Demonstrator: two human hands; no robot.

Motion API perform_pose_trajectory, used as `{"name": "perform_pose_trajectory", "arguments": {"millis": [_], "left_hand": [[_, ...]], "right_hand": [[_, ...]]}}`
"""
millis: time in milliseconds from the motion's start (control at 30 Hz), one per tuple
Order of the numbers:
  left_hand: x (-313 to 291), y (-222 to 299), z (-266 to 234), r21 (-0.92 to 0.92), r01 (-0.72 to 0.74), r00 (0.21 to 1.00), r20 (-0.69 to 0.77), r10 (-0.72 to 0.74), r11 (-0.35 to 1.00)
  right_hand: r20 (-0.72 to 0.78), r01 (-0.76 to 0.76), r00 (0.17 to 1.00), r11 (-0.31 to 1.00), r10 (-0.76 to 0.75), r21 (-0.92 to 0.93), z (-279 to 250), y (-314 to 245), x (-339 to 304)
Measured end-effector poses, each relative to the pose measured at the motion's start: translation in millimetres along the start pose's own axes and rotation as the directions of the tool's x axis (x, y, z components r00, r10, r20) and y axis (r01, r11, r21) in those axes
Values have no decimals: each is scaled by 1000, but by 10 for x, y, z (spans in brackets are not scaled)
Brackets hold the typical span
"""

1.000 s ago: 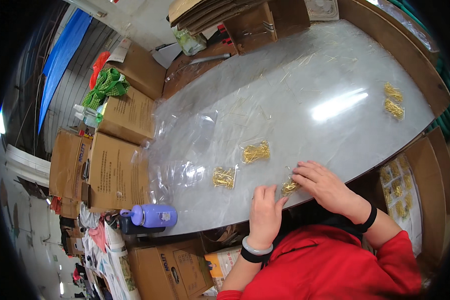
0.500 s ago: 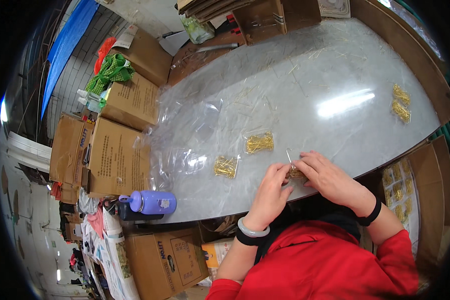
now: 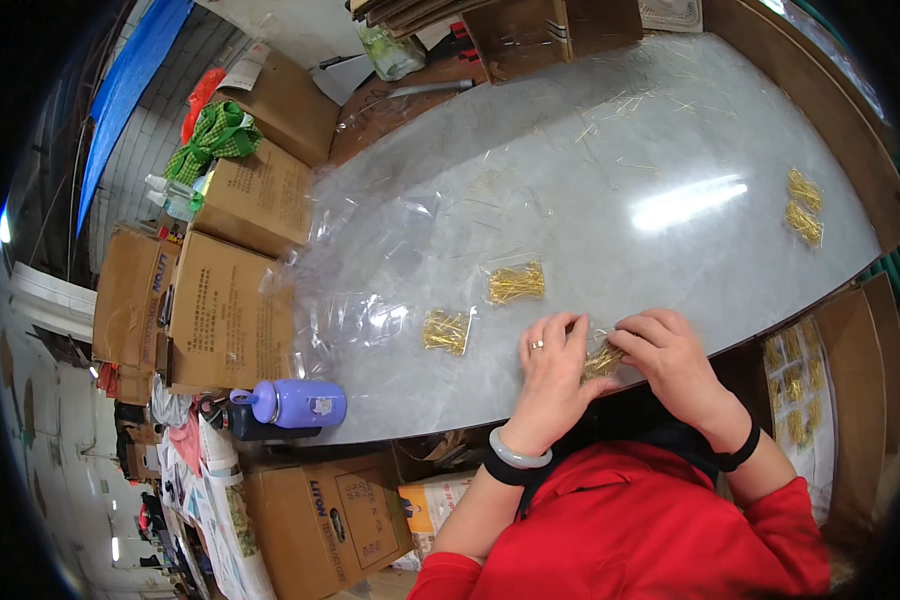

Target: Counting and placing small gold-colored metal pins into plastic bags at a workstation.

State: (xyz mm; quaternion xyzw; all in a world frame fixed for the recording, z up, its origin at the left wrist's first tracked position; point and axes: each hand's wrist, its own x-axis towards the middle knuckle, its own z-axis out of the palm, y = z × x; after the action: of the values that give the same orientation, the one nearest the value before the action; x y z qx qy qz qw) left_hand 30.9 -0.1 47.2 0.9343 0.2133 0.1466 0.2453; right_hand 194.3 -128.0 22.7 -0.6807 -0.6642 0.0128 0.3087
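A small clear bag of gold-coloured metal pins lies between my hands near the table's front edge. My left hand is curved along the bag's left side, with its thumb under the lower end. My right hand pinches the bag's right edge between bent fingers and thumb. To the left of them on the table are two more filled bags, one bag of pins and another bag of pins. Toward the right end sits a pair of filled bags.
Loose pins are scattered on the grey table. Clear plastic bags spread over its left part, beside stacked cardboard boxes. A purple bottle stands at the front left. An open carton with filled bags is below right.
My left hand has shifted and turned, its fingers now pointing more away from me. My right hand has drawn slightly right, showing more of the bag. A pin that stuck up has gone down.
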Motion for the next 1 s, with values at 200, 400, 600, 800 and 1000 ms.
{"name": "perform_pose_trajectory", "arguments": {"millis": [200,400,600,800,1000], "left_hand": [[-45,-111,251,-144,-43,999,-6,43,989],[-94,-154,355,-139,-121,988,-115,106,983],[-124,-195,323,-249,-90,988,-146,55,964],[-208,-180,206,-219,-53,968,-251,-4,974],[-338,-92,-103,36,162,985,-67,-159,986]], "right_hand": [[-169,-101,972,939,164,328,176,-150,37],[-92,-123,976,845,199,521,232,-395,56],[-5,37,999,954,-37,299,84,-102,217],[111,97,988,990,-108,98,51,-98,278],[124,51,990,995,-61,80,-67,-57,283]]}}
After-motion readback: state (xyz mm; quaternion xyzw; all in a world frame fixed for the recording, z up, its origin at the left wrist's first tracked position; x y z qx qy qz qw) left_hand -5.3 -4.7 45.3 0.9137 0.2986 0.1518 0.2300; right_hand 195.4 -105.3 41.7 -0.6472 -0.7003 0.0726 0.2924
